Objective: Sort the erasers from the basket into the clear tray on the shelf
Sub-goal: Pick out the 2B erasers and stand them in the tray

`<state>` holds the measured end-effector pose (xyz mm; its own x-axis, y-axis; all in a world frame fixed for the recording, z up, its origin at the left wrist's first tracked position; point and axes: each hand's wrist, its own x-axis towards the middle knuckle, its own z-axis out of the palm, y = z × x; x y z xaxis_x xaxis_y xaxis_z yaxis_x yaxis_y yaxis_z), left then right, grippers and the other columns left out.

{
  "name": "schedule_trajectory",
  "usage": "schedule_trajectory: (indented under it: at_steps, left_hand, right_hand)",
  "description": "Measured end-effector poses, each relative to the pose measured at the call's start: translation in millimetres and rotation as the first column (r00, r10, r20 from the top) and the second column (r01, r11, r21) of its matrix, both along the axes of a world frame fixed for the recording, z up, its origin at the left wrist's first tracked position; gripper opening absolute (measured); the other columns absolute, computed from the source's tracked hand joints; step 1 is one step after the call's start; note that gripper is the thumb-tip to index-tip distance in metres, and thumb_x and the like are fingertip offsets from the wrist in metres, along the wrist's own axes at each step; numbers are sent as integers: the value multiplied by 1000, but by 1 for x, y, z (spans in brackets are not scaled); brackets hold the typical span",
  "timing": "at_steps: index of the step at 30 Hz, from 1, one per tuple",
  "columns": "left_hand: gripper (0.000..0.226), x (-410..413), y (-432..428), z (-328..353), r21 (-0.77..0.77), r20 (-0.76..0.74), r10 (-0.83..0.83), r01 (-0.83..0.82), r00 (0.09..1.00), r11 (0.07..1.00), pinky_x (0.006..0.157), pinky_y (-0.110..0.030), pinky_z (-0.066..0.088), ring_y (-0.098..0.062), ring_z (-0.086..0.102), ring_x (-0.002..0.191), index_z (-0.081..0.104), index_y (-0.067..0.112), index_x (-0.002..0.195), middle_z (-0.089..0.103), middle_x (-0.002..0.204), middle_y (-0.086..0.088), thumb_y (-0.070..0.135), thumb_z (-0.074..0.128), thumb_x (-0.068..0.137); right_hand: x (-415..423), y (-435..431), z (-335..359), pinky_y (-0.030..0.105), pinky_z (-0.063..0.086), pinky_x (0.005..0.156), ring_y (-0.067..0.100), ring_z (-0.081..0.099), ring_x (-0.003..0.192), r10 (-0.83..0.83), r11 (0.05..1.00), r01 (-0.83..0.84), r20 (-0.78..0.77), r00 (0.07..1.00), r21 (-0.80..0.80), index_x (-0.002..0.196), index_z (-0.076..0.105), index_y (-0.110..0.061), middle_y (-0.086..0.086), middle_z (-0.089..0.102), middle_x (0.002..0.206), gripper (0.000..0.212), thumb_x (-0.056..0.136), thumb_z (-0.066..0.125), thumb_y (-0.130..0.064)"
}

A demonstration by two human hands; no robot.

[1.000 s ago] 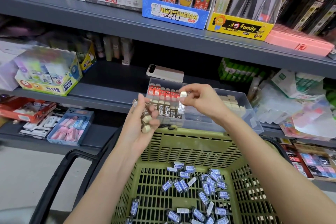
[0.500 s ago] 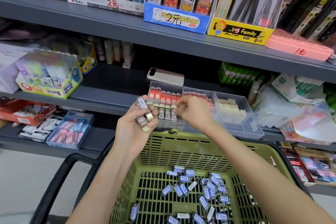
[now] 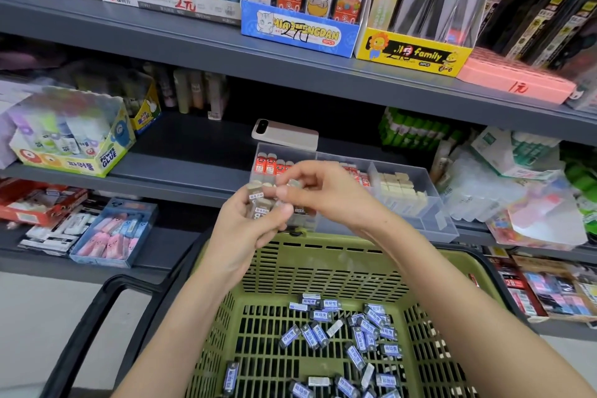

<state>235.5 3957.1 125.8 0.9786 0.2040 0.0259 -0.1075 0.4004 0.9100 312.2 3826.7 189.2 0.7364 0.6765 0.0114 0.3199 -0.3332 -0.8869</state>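
While left hand [image 3: 240,233] grips them, erasers [image 3: 258,205] point upward.

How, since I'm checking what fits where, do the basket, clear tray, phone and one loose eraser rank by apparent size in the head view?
1. basket, though nearness to the camera inflates it
2. clear tray
3. phone
4. eraser, plainly smallest despite lying nearer than the phone
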Motion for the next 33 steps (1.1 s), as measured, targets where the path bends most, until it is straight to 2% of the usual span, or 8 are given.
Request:
schedule_trajectory:
  at_steps: [4,8,14,20,24,26,31,33]
  left_hand:
    - [42,1,-3,0,9,-19,12,-12,1000,1000,37,-12,32,-3,46,45,59,10,85,59,62,1,36,79,59]
    - [51,2,-4,-2,69,-27,12,-10,1000,998,37,-14,30,-7,39,45,57,11,84,54,69,-11,49,81,60]
    - [42,3,-1,0,56,-34,117,-115,993,992,40,-14,30,-5,42,50,55,13,83,57,64,2,52,63,74]
    - [11,3,2,2,-283,-30,100,-104,995,954,46,-18,40,-11,51,61,54,8,90,60,70,-3,15,57,82]
    - [19,3,5,2,-393,-45,97,-107,994,913,58,-23,50,-13,58,70,57,6,97,64,79,-6,-5,45,87]
    - [16,3,6,2,-407,-26,93,-96,995,908,59,-24,50,-14,59,71,56,5,99,65,81,-6,-3,46,90]
    - [21,5,7,1,-309,-3,126,-121,992,943,58,-27,53,-13,66,75,59,9,101,72,97,-5,17,58,81]
    - [22,5,8,0,-292,-16,133,-132,991,947,61,-26,54,-12,68,78,61,10,100,72,100,-5,21,60,81]
  right_hand:
    - [3,-19,13,21,44,53,13,51,56,122,989,-132,-140,983,-63,80,59,-8,11,58,70,12,80,71,-5]
    - [-11,-29,-2,19,50,61,8,61,60,216,959,-250,-220,951,-136,99,57,-15,0,62,72,29,79,70,1]
    - [17,-45,-2,38,52,75,20,62,70,-233,961,253,-166,958,112,94,58,-12,13,62,76,24,79,67,4]
    - [28,-15,-22,19,40,62,-1,52,58,-362,930,367,114,925,-26,81,51,-23,-11,61,62,18,83,68,-20]
    - [31,-6,-23,10,29,57,-1,49,64,-283,887,400,415,865,-229,82,49,-26,-12,55,68,17,83,66,-24]
    - [33,-4,-22,7,16,52,-1,47,64,-249,869,401,446,860,-288,89,50,-25,-11,55,70,16,84,65,-24]
    - [35,-9,-24,12,29,64,7,53,74,-201,870,336,363,910,-360,87,56,-22,-7,63,80,22,77,75,-28]
    - [35,-14,-28,6,19,71,8,48,81,-187,849,378,458,869,-370,84,65,-21,-8,63,88,19,75,76,-33]
